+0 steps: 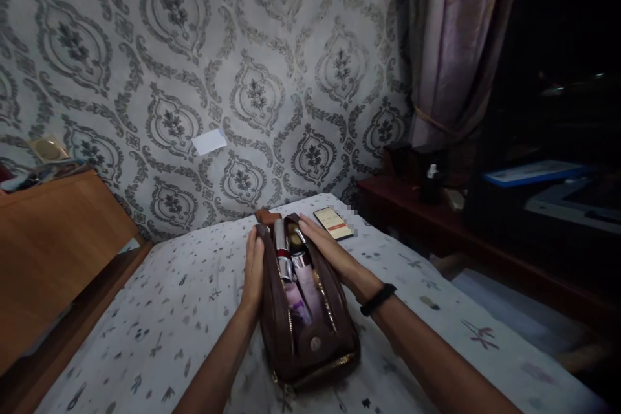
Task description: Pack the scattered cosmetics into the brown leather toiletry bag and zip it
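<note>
A dark brown zip bag (276, 330) lies unzipped on the patterned bedsheet, its opening facing up. Inside it are a silver tube (280, 238), a pale pink tube (309, 284) with a shiny cap and other small items that are partly hidden. My left hand (253, 268) lies flat along the bag's left side, fingers stretched forward. Along the upper right side rests my right hand (330, 249), its fingers extended at the far rim; a black band is on that wrist. Neither hand is wrapped around anything.
A lit phone (334, 223) lies on the bed beyond my right hand. At the left stands a wooden cabinet (68, 252). A dark red ledge (398, 197) on the right bears a small bottle (431, 184). Behind are a patterned wall and a curtain (446, 45).
</note>
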A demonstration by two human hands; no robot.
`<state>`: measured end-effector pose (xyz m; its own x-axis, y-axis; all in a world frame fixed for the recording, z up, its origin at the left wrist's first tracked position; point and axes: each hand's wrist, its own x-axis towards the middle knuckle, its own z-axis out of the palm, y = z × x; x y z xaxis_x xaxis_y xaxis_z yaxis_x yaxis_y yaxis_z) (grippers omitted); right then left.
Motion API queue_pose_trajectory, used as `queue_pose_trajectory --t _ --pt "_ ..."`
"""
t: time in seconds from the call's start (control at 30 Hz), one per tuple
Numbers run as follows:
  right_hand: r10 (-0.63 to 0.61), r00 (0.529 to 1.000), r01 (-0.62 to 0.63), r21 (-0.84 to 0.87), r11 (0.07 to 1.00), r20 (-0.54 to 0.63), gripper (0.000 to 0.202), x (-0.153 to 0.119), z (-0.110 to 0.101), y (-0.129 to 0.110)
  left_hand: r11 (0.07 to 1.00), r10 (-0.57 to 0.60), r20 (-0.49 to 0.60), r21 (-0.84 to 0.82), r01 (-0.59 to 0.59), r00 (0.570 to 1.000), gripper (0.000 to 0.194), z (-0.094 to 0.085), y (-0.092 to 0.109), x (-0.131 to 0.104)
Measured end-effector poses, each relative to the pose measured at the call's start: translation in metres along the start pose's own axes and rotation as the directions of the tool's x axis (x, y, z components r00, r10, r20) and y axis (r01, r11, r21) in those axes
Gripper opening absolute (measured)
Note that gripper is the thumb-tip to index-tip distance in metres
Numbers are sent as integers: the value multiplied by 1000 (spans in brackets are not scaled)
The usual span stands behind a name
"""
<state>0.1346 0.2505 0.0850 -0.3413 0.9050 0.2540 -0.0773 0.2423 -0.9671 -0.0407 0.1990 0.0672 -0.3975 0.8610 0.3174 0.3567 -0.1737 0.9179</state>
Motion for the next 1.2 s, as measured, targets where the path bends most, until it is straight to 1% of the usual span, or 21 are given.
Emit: queue_pose_trajectory --t 0.1,0.17,0.27,0.3,0.37,0.5,0.6,0.8,0.9,1.0,1.1,1.13,1.2 --pt "-18 999 21 -57 998 46 74 8 2 -4 1000 -11 -2 11 11 1000 57 3 6 -7" --pt "-39 996 53 -176 983 82 74 9 2 -5 1000 3 -4 22 -3 1000 57 4 6 -8" --pt "-83 983 148 -434 889 164 69 12 -2 -8 999 24 -5 32 -24 1000 57 3 5 -5" --pt "-94 978 175 -486 856 187 68 14 -3 -10 999 27 -6 31 -27 1000 57 3 5 -4" --pt "-108 969 213 -538 816 220 62 22 -2 -16 999 33 -13 25 -33 999 57 2 4 -4" --pt "-106 952 264 -595 759 288 42 44 6 -28 999 36 -36 -4 -36 999 58 1 6 -4" --pt "-66 931 291 -623 726 358 34 56 11 -35 999 35 -45 -33 -37 998 56 1 7 -5" --pt "22 888 309 -632 710 459 30 64 9 -42 998 34 -36 -57 -36 999 55 0 9 -6" --pt "31 873 318 -616 720 486 31 65 7 -42 997 26 -32 -70 -29 999 54 0 8 -6" --pt "19 868 328 -602 728 497 32 66 6 -41 995 45 -39 -90 -48 998 51 0 4 -5" --pt "6 862 341 -588 733 507 30 64 5 -40 990 82 -82 -109 -91 993 42 -3 -3 5" --pt "2 859 346 -584 735 512 29 63 5 -41 989 72 -96 -125 -84 993 38 -4 -7 11" --pt "-5 854 356 -576 736 520 27 61 5 -42 984 13 -106 -174 -32 994 32 -4 -14 30"
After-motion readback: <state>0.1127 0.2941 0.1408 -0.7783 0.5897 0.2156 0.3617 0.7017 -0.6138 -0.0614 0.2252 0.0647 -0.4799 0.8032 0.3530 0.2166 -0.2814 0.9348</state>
